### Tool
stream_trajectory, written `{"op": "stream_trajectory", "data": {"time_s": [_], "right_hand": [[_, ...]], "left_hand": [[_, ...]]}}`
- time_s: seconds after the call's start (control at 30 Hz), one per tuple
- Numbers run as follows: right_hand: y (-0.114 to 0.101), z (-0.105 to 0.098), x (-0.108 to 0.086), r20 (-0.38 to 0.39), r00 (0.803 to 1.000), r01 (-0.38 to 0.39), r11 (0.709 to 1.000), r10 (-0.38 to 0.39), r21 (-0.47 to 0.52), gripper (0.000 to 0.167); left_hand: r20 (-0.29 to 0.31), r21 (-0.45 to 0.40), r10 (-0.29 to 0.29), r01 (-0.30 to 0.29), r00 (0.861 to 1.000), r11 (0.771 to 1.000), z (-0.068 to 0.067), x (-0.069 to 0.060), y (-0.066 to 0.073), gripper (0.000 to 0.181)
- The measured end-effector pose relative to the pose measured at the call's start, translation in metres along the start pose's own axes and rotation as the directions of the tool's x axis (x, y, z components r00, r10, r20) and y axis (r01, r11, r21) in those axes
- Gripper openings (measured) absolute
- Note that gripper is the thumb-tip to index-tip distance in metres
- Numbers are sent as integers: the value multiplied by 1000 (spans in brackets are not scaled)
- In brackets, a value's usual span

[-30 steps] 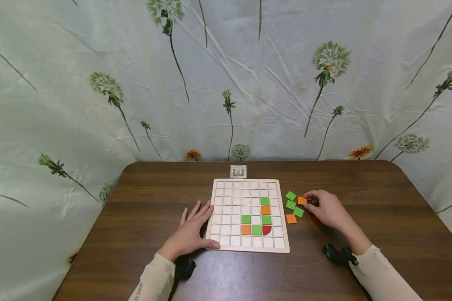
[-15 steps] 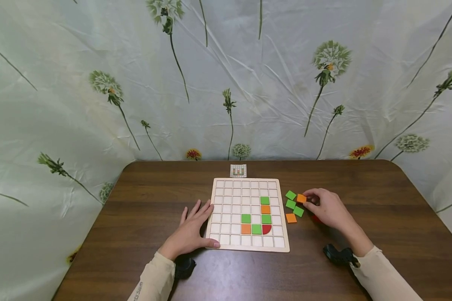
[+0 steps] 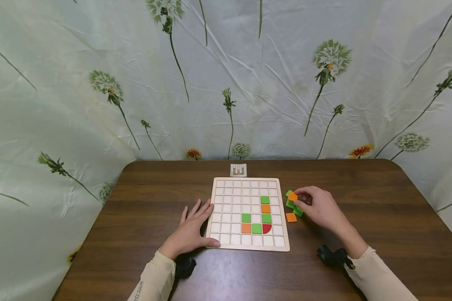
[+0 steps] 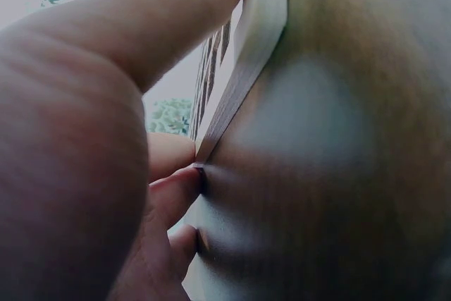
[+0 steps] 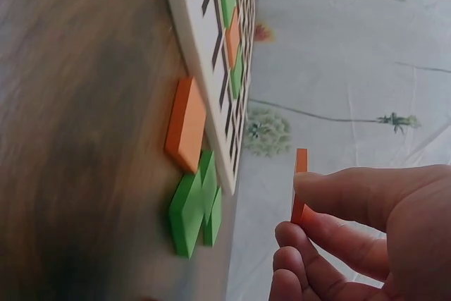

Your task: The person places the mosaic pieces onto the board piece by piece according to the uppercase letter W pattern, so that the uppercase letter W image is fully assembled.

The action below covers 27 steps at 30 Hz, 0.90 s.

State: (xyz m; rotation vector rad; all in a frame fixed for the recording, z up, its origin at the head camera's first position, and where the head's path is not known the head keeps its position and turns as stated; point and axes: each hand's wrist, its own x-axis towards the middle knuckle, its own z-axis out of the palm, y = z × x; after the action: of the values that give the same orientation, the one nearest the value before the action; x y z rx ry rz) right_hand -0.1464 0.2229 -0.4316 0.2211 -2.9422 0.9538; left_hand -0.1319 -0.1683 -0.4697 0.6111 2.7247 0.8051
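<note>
Between thumb and forefinger, my right hand point(image 3: 318, 207) pinches an orange square tile point(image 3: 292, 196). In the right wrist view this orange tile point(image 5: 301, 162) is lifted off the table and stands edge-on. Below it lie several green square tiles point(image 3: 289, 204), partly covered by the hand and the held tile. Another orange tile point(image 3: 291, 217) lies beside the pale wooden grid board point(image 3: 235, 240). My left hand point(image 3: 192, 230) rests spread at the board's lower left corner, fingertips on the left edge and thumb on the near edge. Green and orange squares and a red quarter-round piece point(image 3: 266, 228) sit in the grid.
A small printed card point(image 3: 238, 170) with a coloured grid pattern lies just behind the board. The dark wooden table point(image 3: 154, 188) backs onto a hanging flowered cloth point(image 3: 211, 83).
My right hand has lifted the orange tile from the table and carried it left, over the green tiles. The red piece under that hand is now hidden. My left hand stays put.
</note>
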Motion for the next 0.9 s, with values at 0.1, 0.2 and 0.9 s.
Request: {"op": "stream_trajectory", "data": {"time_s": [0.1, 0.2, 0.9], "right_hand": [[-4, 2, 0, 0, 1000, 17, 1000, -17, 15, 26], [-9, 4, 0, 1, 999, 34, 999, -34, 26, 25], [-37, 31, 10, 48, 997, 60, 994, -64, 90, 25]], "left_hand": [[2, -9, -1, 1, 1000, 1000, -1, 0, 0, 114], [3, -11, -1, 1, 1000, 1000, -1, 0, 1, 114], [-2, 0, -7, 7, 1000, 1000, 0, 0, 2, 114]]}}
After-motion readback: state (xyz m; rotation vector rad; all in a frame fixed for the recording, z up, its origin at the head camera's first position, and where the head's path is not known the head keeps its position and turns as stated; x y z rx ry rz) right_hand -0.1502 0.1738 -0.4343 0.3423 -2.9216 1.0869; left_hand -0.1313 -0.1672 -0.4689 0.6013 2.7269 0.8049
